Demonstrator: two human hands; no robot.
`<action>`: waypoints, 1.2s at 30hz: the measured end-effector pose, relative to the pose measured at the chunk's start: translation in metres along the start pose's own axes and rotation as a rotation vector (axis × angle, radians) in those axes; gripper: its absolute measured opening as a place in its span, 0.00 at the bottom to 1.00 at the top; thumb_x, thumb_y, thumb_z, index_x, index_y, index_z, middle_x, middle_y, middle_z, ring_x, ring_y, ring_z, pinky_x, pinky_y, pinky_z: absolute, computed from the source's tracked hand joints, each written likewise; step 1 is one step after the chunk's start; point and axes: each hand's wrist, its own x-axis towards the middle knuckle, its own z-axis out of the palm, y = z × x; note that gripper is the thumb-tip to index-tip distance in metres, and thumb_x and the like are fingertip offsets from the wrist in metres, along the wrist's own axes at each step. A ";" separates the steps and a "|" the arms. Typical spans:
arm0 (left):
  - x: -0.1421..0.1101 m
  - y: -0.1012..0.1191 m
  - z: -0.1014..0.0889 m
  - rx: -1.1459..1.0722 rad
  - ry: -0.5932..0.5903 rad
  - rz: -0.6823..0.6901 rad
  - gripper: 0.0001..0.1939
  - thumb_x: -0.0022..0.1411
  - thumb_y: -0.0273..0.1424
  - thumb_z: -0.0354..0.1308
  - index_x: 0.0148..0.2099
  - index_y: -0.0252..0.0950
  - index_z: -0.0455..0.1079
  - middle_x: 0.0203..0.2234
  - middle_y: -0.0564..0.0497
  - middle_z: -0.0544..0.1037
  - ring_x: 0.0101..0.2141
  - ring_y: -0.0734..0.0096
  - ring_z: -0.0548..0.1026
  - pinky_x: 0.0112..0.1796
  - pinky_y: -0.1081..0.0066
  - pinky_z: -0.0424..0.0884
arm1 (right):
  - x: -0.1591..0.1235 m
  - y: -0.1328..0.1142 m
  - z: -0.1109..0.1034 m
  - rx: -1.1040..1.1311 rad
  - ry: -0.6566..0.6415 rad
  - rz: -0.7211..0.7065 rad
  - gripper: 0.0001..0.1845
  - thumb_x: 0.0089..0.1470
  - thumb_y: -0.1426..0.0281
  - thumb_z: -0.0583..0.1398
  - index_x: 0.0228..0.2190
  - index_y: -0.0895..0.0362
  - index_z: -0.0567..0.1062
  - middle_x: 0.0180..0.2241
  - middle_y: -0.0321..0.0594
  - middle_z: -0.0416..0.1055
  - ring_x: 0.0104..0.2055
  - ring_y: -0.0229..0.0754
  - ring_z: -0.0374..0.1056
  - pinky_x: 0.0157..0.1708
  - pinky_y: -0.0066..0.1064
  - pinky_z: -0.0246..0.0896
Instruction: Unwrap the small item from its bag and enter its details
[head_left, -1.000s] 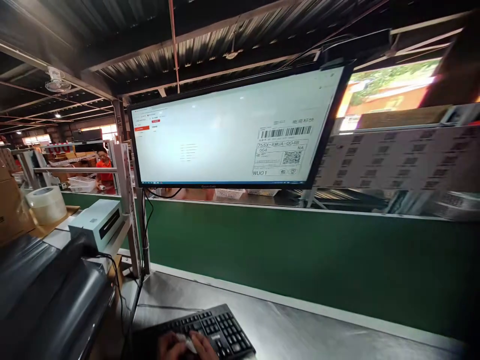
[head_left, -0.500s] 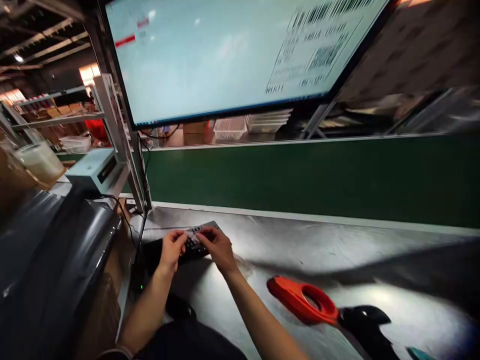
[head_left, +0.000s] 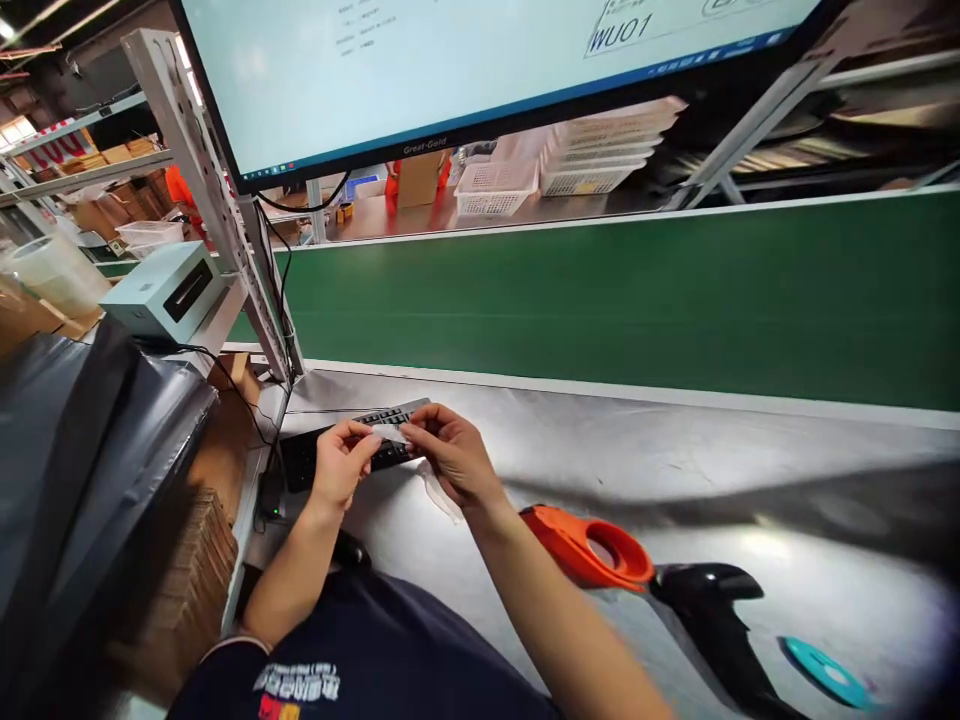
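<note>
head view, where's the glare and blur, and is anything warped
Head view: glare patches on the steel table at lower right; the monitor is washed out bright; straight edges bow from wide-angle distortion; the black scanner looks smeared.

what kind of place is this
Most likely a warehouse packing station: a large monitor showing a shipping label, a green conveyor belt, a pale label printer, and a black handheld barcode scanner on the steel bench.

Keyboard (head_left: 352, 450) lies on table (head_left: 600, 450), below monitor (head_left: 450, 70).
</note>
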 end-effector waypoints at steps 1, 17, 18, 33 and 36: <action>0.000 0.000 0.001 0.006 0.004 0.011 0.23 0.47 0.45 0.73 0.34 0.32 0.72 0.17 0.58 0.66 0.16 0.84 0.60 0.18 0.79 0.52 | 0.000 0.002 -0.001 0.015 0.009 0.009 0.33 0.29 0.54 0.79 0.30 0.57 0.70 0.24 0.31 0.67 0.23 0.34 0.64 0.24 0.27 0.63; 0.006 -0.001 0.004 0.144 0.077 0.039 0.15 0.50 0.41 0.67 0.30 0.33 0.73 0.14 0.59 0.64 0.15 0.82 0.58 0.19 0.77 0.53 | 0.008 0.023 -0.008 0.048 0.031 0.018 0.31 0.34 0.52 0.78 0.31 0.57 0.71 0.25 0.33 0.70 0.23 0.35 0.66 0.25 0.28 0.63; 0.007 -0.002 0.004 0.140 0.084 0.035 0.15 0.50 0.41 0.67 0.30 0.33 0.73 0.14 0.59 0.64 0.15 0.82 0.58 0.19 0.77 0.53 | 0.009 0.023 -0.008 0.044 0.033 0.020 0.32 0.35 0.51 0.77 0.31 0.57 0.70 0.26 0.33 0.70 0.23 0.34 0.65 0.25 0.28 0.63; 0.018 -0.009 -0.008 0.005 0.185 0.076 0.17 0.50 0.40 0.71 0.29 0.33 0.71 0.14 0.59 0.64 0.16 0.83 0.60 0.19 0.79 0.53 | 0.062 0.132 -0.146 -1.166 0.237 -0.070 0.21 0.61 0.68 0.54 0.51 0.65 0.76 0.53 0.60 0.73 0.54 0.57 0.71 0.57 0.51 0.65; 0.019 -0.016 -0.008 -0.027 0.187 0.068 0.17 0.50 0.40 0.72 0.31 0.33 0.71 0.15 0.59 0.65 0.16 0.83 0.61 0.19 0.79 0.54 | 0.053 0.167 -0.168 -1.287 0.161 -0.021 0.23 0.60 0.70 0.57 0.55 0.64 0.76 0.62 0.63 0.65 0.62 0.62 0.64 0.62 0.53 0.59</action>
